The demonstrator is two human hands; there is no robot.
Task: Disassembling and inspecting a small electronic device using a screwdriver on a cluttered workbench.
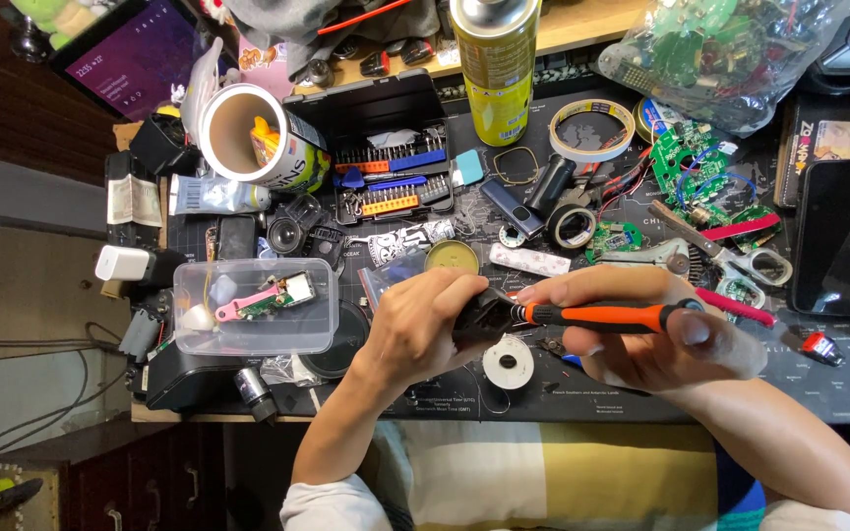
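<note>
Left hand [415,329] fingers curled tight around a small black part [489,313], held above the desk's front edge. Right hand [632,329] fingers wrapped around an orange-and-black-handled screwdriver [602,316], thumb on the butt end, tip in the part. Just below: white solder spool [509,363]. Left: clear plastic box [253,307] with a circuit board. Behind: open black bit case [386,157], yellow spray can [494,64].

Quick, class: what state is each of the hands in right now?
Left hand: closed on a small black part.
Right hand: closed on an orange-handled screwdriver.
</note>
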